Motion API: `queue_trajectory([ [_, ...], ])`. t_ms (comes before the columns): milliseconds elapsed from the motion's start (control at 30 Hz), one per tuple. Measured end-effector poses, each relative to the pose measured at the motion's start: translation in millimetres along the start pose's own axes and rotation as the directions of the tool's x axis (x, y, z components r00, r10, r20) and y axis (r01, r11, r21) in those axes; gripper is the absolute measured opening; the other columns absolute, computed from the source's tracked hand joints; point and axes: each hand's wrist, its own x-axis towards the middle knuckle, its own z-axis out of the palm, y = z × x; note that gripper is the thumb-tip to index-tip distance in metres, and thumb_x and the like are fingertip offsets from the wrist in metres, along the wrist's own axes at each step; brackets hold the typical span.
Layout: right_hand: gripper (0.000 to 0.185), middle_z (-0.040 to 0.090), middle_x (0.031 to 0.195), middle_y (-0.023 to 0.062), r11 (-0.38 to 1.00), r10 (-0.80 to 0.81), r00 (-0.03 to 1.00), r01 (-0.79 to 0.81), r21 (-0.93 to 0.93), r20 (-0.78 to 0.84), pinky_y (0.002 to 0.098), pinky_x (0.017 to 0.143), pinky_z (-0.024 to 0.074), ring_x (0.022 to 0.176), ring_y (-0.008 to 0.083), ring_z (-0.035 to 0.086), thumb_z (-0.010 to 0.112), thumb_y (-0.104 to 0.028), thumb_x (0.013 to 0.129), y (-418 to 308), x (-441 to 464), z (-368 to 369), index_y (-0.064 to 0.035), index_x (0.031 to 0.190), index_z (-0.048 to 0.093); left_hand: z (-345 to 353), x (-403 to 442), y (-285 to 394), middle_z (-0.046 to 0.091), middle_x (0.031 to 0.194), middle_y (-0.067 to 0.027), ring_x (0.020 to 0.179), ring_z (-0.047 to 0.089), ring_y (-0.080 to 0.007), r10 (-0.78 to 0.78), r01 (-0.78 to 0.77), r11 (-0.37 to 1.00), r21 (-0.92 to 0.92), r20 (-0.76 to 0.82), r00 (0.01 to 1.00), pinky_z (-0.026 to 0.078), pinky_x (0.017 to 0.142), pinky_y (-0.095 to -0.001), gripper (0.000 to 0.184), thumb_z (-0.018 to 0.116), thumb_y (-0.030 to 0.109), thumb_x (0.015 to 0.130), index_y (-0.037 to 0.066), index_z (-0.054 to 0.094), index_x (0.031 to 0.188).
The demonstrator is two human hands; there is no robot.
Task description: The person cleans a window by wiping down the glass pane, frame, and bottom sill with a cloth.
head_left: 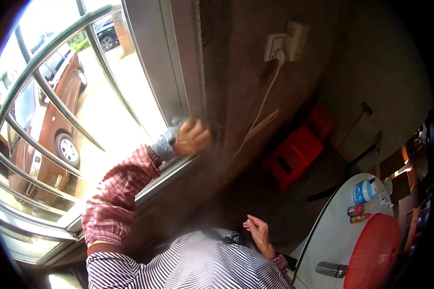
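Observation:
My left hand (194, 138) is closed around a grey-blue cloth (165, 143), part of which hangs out by the wrist. Hand and cloth are at the lower inner corner of the window frame (176, 62), beside the dark wall. A red checked sleeve (118, 192) covers that forearm. Lower down, near my striped top (207, 260), my right hand (259, 235) hovers with loosely bent fingers somewhat apart and nothing visible in it.
Curved metal bars (58, 103) run outside the window, with a brown vehicle (48, 130) beyond. A cord (265, 101) hangs from a wall socket (274, 46). Red plastic stools (296, 154) stand by the wall. The round table (328, 226) holds a blue-white bottle (364, 191), a flask (331, 269) and a red lid-like disc (375, 250).

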Motion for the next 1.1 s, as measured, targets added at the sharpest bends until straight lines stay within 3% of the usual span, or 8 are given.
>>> queue_trajectory([
  [67, 0.039, 0.073, 0.103, 0.0144, 1.000, -0.002, 1.000, 0.002, -0.001, 0.005, 0.0284, 0.079, 0.0582, 0.090, 0.0196, 0.072, 0.059, -0.019, 0.102, 0.4, 1.1, -0.3, 0.0068, 0.131, 0.059, -40.5, 30.3, -70.8, 0.063, 0.118, -0.0153, 0.098, 0.063, -0.0295, -0.225, 0.240, 0.968, 0.072, -0.167, 0.960, 0.048, 0.079, -0.0461, 0.028, 0.065, 0.021, 0.074, 0.011, 0.068, 0.099],
  [200, 0.038, 0.074, 0.102, 0.0143, 1.000, -0.026, 0.999, 0.026, 0.000, 0.030, 0.0283, 0.079, 0.0583, 0.089, 0.0194, 0.072, 0.059, -0.018, 0.102, 2.9, 8.1, -0.8, 0.0069, 0.131, 0.059, -99.7, 83.3, -186.6, 0.060, 0.112, -0.0140, 0.096, 0.061, -0.0314, -0.392, 0.450, 0.889, 0.085, -0.368, 0.844, 0.046, 0.081, -0.0446, 0.035, 0.067, 0.013, 0.072, 0.009, 0.065, 0.106],
  [400, 0.038, 0.073, 0.101, 0.0146, 0.998, -0.029, 1.000, 0.030, 0.057, -0.008, 0.0283, 0.077, 0.0578, 0.088, 0.0192, 0.072, 0.057, -0.019, 0.103, -2.1, 9.2, 2.9, 0.0074, 0.130, 0.059, -93.2, 83.6, -175.1, 0.059, 0.111, -0.0128, 0.097, 0.059, -0.0316, -0.609, 0.698, 0.715, 0.038, -0.457, 0.649, 0.045, 0.083, -0.0447, 0.037, 0.068, 0.008, 0.071, 0.009, 0.063, 0.108],
  [533, 0.038, 0.073, 0.101, 0.0148, 0.998, -0.027, 0.999, 0.029, 0.057, -0.035, 0.0282, 0.078, 0.0573, 0.088, 0.0188, 0.071, 0.057, -0.019, 0.103, -1.1, 5.7, -0.4, 0.0077, 0.129, 0.060, -65.3, 55.0, -89.3, 0.056, 0.119, -0.0213, 0.104, 0.059, -0.0398, -0.700, 0.690, 0.707, -0.155, -0.297, 0.650, 0.046, 0.083, -0.0508, 0.032, 0.072, 0.008, 0.065, -0.001, 0.063, 0.094],
  [667, 0.038, 0.073, 0.101, 0.0145, 0.998, -0.021, 0.999, 0.024, 0.053, -0.040, 0.0280, 0.079, 0.0571, 0.089, 0.0187, 0.071, 0.057, -0.019, 0.103, -3.2, 2.0, -3.2, 0.0077, 0.130, 0.060, -32.4, 21.5, -8.5, 0.057, 0.117, -0.0226, 0.103, 0.058, -0.0426, -0.809, 0.758, 0.585, -0.288, -0.137, 0.572, 0.045, 0.086, -0.0525, 0.052, 0.070, 0.006, 0.063, -0.003, 0.057, 0.113],
  [767, 0.039, 0.073, 0.101, 0.0142, 0.999, -0.040, 0.999, 0.041, 0.029, -0.036, 0.0280, 0.079, 0.0571, 0.089, 0.0187, 0.071, 0.057, -0.019, 0.103, -0.6, 2.0, -4.4, 0.0077, 0.130, 0.060, -38.8, 29.4, 10.4, 0.062, 0.106, -0.0192, 0.098, 0.060, -0.0407, -0.960, 0.876, 0.267, -0.403, -0.030, 0.279, 0.048, 0.084, -0.0485, 0.050, 0.063, -0.004, 0.065, 0.004, 0.057, 0.114],
  [867, 0.039, 0.073, 0.100, 0.0142, 0.998, -0.051, 0.998, 0.052, 0.024, -0.043, 0.0280, 0.079, 0.0573, 0.088, 0.0187, 0.071, 0.057, -0.020, 0.103, -3.5, -0.4, -4.7, 0.0078, 0.130, 0.059, -47.7, 40.5, -0.6, 0.063, 0.102, -0.0190, 0.096, 0.061, -0.0410, -0.993, 0.859, 0.111, -0.500, -0.013, 0.121, 0.049, 0.083, -0.0463, 0.047, 0.062, -0.004, 0.065, 0.004, 0.058, 0.112],
  [1100, 0.039, 0.074, 0.101, 0.0147, 0.998, -0.061, 0.998, 0.061, 0.002, -0.021, 0.0283, 0.078, 0.0578, 0.089, 0.0190, 0.071, 0.056, -0.021, 0.103, 7.1, 3.7, -7.4, 0.0072, 0.130, 0.060, -88.2, 73.1, -105.4, 0.064, 0.097, -0.0186, 0.087, 0.062, -0.0423, -0.935, 0.788, 0.327, -0.521, -0.301, 0.189, 0.050, 0.078, -0.0464, 0.037, 0.063, -0.004, 0.071, 0.005, 0.059, 0.108],
])
